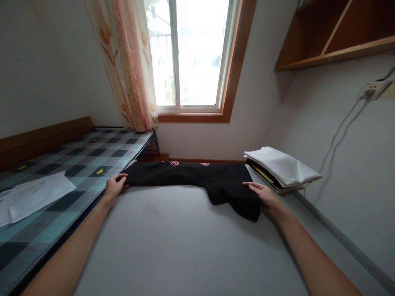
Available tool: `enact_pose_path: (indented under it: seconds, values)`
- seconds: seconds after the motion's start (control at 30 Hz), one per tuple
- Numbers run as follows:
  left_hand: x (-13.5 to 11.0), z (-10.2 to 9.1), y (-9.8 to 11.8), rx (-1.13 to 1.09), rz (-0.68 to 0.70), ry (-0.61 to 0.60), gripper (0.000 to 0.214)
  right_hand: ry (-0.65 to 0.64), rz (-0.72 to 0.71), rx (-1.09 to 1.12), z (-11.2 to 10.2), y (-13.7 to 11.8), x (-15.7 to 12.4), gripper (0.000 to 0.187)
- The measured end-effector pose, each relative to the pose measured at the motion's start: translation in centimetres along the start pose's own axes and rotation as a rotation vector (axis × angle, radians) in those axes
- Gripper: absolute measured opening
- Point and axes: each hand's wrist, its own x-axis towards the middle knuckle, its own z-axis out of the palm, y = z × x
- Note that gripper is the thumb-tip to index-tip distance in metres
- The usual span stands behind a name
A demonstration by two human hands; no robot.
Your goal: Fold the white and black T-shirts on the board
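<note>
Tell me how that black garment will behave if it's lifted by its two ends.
The black garment lies flat and creased, so it will probably sag limply between the left hand and right hand. It looks thin, likely light. Being soft cloth, it should not roll.
</note>
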Motion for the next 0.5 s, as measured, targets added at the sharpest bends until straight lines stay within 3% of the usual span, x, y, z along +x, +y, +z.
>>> enact_pose_path:
  seconds: [0.17,0.27,0.37,0.5]
  values:
    - [0.0,0.2,0.0,-0.034,-0.02,0.018,0.023,0.014,-0.035,0.012,1.3,-0.8,-1.2,0.022]
    - [0.1,0.3,0.0,-0.024,-0.042,0.009,0.025,-0.131,0.052,-0.106,2.0,-1.4,-2.4,0.036]
    - [0.4,0.3,0.4,-0.129,0.059,0.093,0.022,-0.287,0.081,-0.219,1.8,-2.1,-3.0,0.053]
    - [0.8,0.0,1.1,-0.291,0.152,0.224,0.022,-0.15,-0.047,-0.162,0.3,-3.0,-2.6,0.049]
